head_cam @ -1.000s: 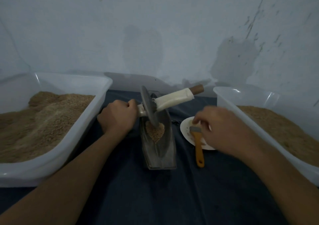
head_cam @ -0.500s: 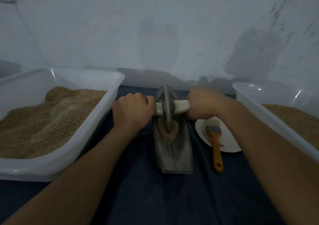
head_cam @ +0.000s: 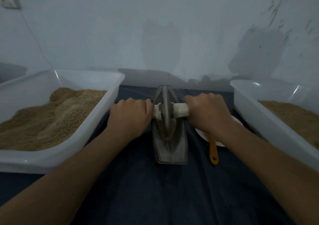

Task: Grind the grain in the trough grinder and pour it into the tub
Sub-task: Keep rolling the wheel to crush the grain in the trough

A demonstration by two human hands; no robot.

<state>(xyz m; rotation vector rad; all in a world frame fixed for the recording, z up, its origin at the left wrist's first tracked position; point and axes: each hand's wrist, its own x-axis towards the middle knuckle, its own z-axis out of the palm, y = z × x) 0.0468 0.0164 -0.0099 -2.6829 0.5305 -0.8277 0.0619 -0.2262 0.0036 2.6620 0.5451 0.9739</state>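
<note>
A grey boat-shaped trough grinder (head_cam: 170, 149) lies lengthwise on the dark cloth in the middle. Its metal wheel (head_cam: 165, 111) stands upright in the trough on a white-wrapped axle (head_cam: 181, 110). Brown grain (head_cam: 166, 130) sits in the trough under the wheel. My left hand (head_cam: 129, 116) grips the left end of the axle. My right hand (head_cam: 207, 112) grips the right end. A white tub (head_cam: 103, 107) with a heap of grain stands on the left, and a second white tub (head_cam: 259, 109) holding grain stands on the right.
An orange-handled brush (head_cam: 213, 149) lies on a white plate (head_cam: 203, 135) just right of the trough, partly under my right wrist. A pale wall rises close behind. Dark cloth (head_cam: 164, 190) covers the surface in front of the trough.
My right hand left the brush on the plate and took hold of the right end of the axle. The wheel went from tilted to upright across the trough.
</note>
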